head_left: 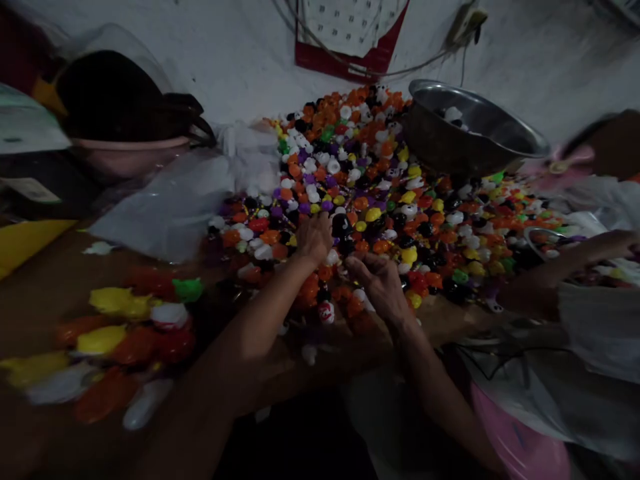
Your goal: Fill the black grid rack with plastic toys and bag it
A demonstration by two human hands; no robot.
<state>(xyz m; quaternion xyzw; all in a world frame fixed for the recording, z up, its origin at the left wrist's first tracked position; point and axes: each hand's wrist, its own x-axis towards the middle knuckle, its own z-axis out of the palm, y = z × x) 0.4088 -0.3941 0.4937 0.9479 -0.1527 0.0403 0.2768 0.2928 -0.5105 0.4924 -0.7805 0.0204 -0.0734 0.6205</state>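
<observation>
A wide heap of small plastic figures (320, 167) in orange, white, black, purple, yellow and green covers the table in front of me. My left hand (315, 238) reaches into its near part, fingers bent downward and their tips partly hidden. Just right of those fingers is a glossy black figure (342, 225); whether I touch it is unclear. Lower and to the right, my right hand (379, 279) is closed, thumb against the fingers, over the heap's near edge. Whatever it pinches is too small and dark to name. A white figure with red marks (327, 312) lies below, between my forearms.
Larger glossy pieces (120, 333) form a group at lower left. A clear plastic bag (165, 207) and a pink basin (133, 157) are behind them. A metal bowl (475, 133) rests on the heap at back right. Another person's arm (575, 260) reaches in from the right.
</observation>
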